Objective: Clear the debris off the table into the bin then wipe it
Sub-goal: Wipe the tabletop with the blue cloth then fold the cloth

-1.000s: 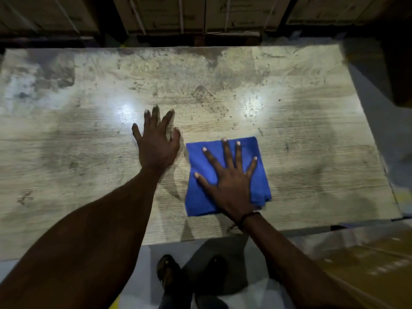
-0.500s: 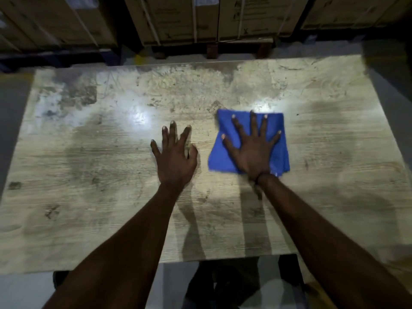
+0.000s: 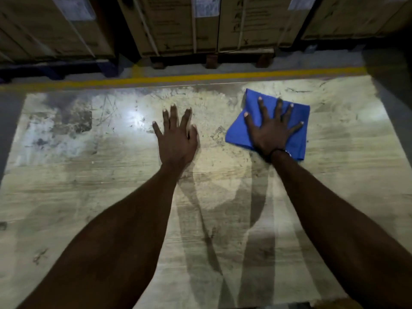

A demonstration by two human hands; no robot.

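Cartons (image 3: 182, 23) on pallets stand beyond a yellow floor line (image 3: 200, 78), behind the worn, stained table (image 3: 89, 186). Near its far edge lies a folded blue cloth (image 3: 296, 139), pinned flat under the right hand (image 3: 270, 132), fingers straight and spread across it. Beside it, the left hand (image 3: 177, 139) rests palm-down on bare tabletop, fingers straight, slightly apart.

The right hand (image 3: 270, 132) covers the middle of the blue cloth (image 3: 299, 121), so its folds there can't be seen. At six o'clock both forearms run off the frame. At twelve o'clock the cardboard boxes (image 3: 178, 23) are cropped, their labels (image 3: 206, 5) too blurred to read.
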